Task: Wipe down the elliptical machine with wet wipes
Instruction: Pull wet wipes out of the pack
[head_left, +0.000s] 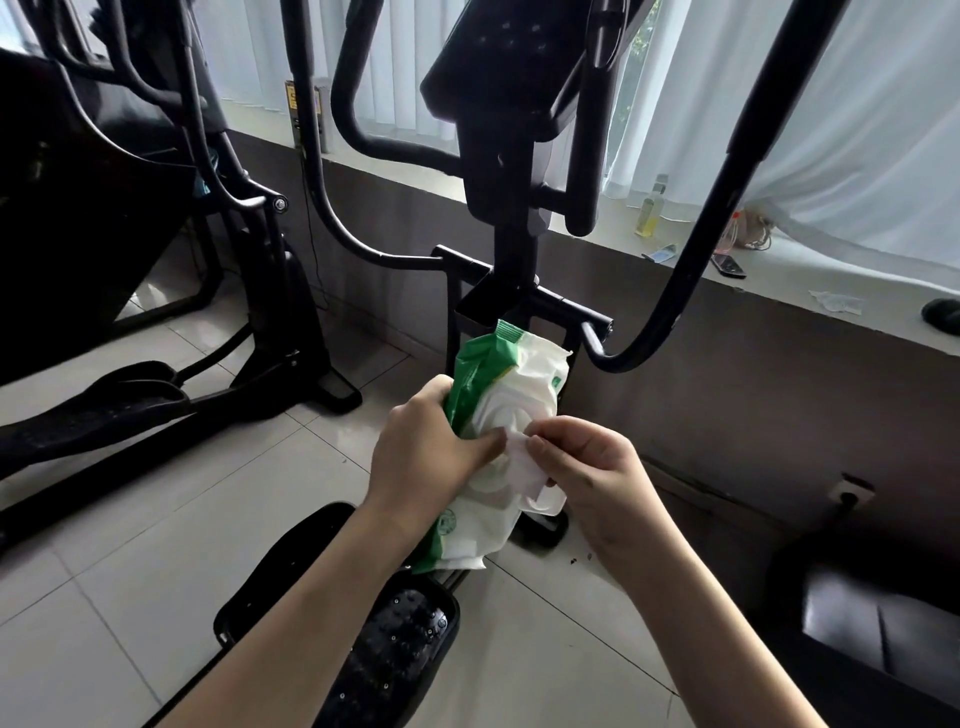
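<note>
The pack of wet wipes (511, 384), green down one side and white across the front, sits at the centre of the frame, held up in the air in front of the elliptical machine (511, 171). The left hand (421, 447) is wrapped around the pack's green edge, with its thumb lying across the front. The right hand (587, 478) pinches the white wipe (519, 457) showing at the opening. Just below that, the plastic flip lid (545, 501) hangs open.

By my judgement this is the fetching step: a wipe is being drawn out and no surface has been wiped yet. The next move calls for a steady hold on the pack while one sheet is pulled free, taking care that a second sheet does not trail out with it. The lid then has to be shut and the pack set down.

The machine's dark column and console rise in the upper centre, and a studded pedal (384, 654) lies at the lower centre. A second machine (280, 291) stands at the left on the pale tiled floor (130, 571). At the right, the window ledge (779, 291) holds a small bottle (649, 213) and a phone (730, 266).

A round green emblem (447, 519) on the pack and a yellow sticker (292, 96) at the upper left are both too small to read.
</note>
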